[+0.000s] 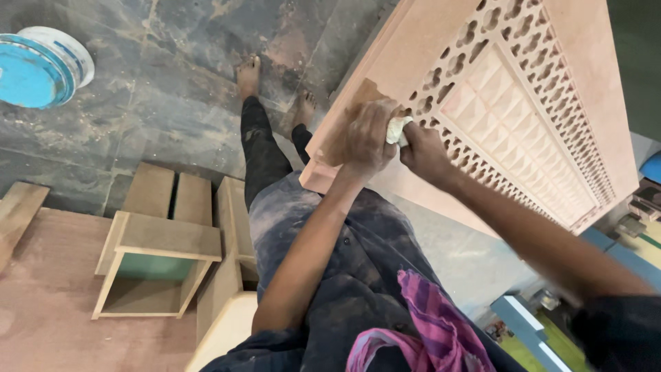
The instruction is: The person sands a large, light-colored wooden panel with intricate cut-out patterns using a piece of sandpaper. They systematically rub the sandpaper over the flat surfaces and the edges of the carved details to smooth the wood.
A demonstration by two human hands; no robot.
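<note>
Hands on a carved panel, cloth between them

Bucket (41, 65) at the top left is cut off by the edge, so only its blue top and white side show. Below it, a plank (17, 213) runs out of view, and an open wooden box frame (155, 265) stands on a reddish board (48, 303). Past the frame, 2 bare feet rest on the dark stone floor (138, 103); the legs between them and the body are partly hidden by the left forearm.

The left hand (367, 141) lies curled, knuckles up, on the near corner of the carved panel (585, 62), over a darker brown patch (348, 120). Its fingers close on a white cloth (397, 129), mostly covered, so its full shape is hard to make out. The right hand (423, 153) touches the cloth from the other side; I cannot tell how far its fingers close, since they are tucked under.

The panel leans across the top right, its far end cut off. A pink checked cloth (420, 324) hangs at the waist. Blurred coloured objects fill the lower right corner.
</note>
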